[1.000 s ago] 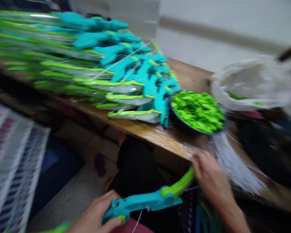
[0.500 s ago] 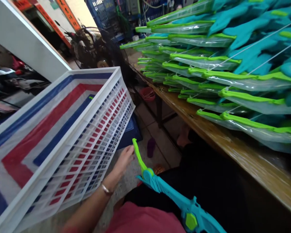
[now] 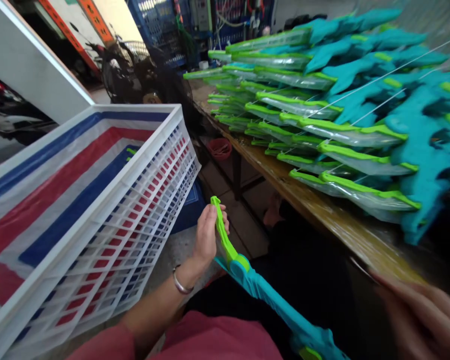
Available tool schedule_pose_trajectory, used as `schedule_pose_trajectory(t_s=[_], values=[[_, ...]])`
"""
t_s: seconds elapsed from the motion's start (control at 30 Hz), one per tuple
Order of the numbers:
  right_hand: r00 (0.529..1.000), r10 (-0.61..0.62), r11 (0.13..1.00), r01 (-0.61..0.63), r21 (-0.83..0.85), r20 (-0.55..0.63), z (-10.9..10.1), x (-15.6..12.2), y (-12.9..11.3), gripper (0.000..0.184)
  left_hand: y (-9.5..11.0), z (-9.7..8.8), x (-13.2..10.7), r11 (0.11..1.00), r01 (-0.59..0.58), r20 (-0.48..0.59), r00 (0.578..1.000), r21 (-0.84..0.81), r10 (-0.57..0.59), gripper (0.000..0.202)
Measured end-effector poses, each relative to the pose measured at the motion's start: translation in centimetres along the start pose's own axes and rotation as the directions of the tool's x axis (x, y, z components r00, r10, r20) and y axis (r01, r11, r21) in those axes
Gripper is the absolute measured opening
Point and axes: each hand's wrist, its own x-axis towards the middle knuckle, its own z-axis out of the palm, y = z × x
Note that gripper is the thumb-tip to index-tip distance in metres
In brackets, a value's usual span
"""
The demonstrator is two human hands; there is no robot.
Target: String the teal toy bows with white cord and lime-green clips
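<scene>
My left hand (image 3: pixel 205 234) is closed around the bright green arm of a toy bow (image 3: pixel 272 296). Its teal body slants down across my lap to the bottom edge of the picture, where a green part shows. At the lower right my right hand (image 3: pixel 422 312) is blurred, its fingers pressed together near the wooden table's edge. A thin dark thing seems to stick out from those fingers, too smeared to name. The right hand is apart from the visible part of the toy bow.
A stack of similar teal and green toy bows (image 3: pixel 360 130) with white strings lies on the wooden table (image 3: pixel 303 215). To the left stands a white plastic crate (image 3: pixel 142 215) with a striped liner. A red basket (image 3: pixel 219 149) and a fan (image 3: pixel 150 75) are farther back.
My left hand has closed around the green arm, which it was beside before. My right hand has come into view at the lower right. The view has shifted somewhat to the right.
</scene>
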Motion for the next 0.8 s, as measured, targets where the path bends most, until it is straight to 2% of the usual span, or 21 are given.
schedule_pose_trajectory(t_s=[0.1, 0.2, 0.27, 0.33, 0.43, 0.57, 0.8], values=[[0.976, -0.187, 0.952, 0.153, 0.266, 0.109, 2.0, 3.1, -4.2, 0.018, 1.3, 1.9, -2.1, 0.998, 0.002, 0.123, 0.992, -0.07, 0.007, 0.057], [0.938, -0.324, 0.833, 0.221, 0.508, 0.124, 4.2, 6.0, -9.9, 0.018, 2.5, 3.5, -3.7, 0.987, -0.013, 0.218, 0.975, -0.162, 0.049, 0.059], [0.913, -0.392, 0.765, 0.254, 0.592, 0.116, 5.1, 6.6, -13.1, 0.02, 3.0, 4.2, -4.6, 0.969, -0.009, 0.272, 0.959, -0.247, 0.078, 0.06], [0.879, -0.465, 0.705, 0.292, 0.646, 0.11, 5.5, 6.2, -15.3, 0.021, 3.2, 4.5, -5.4, 0.943, 0.039, 0.32, 0.945, -0.332, 0.074, 0.06], [0.833, -0.542, 0.65, 0.337, 0.681, 0.106, 5.6, 5.1, -16.3, 0.022, 3.0, 4.3, -6.2, 0.901, 0.122, 0.389, 0.92, -0.416, 0.054, 0.059], [0.807, -0.582, 0.641, 0.378, 0.668, 0.102, 5.3, 4.0, -16.0, 0.021, 2.6, 3.7, -6.7, 0.852, 0.2, 0.451, 0.891, -0.483, 0.046, 0.058], [0.807, -0.589, 0.669, 0.459, 0.585, 0.041, 5.1, 3.1, -16.1, 0.02, 2.9, 3.4, -6.8, 0.826, 0.235, 0.466, 0.884, -0.512, 0.037, 0.055]])
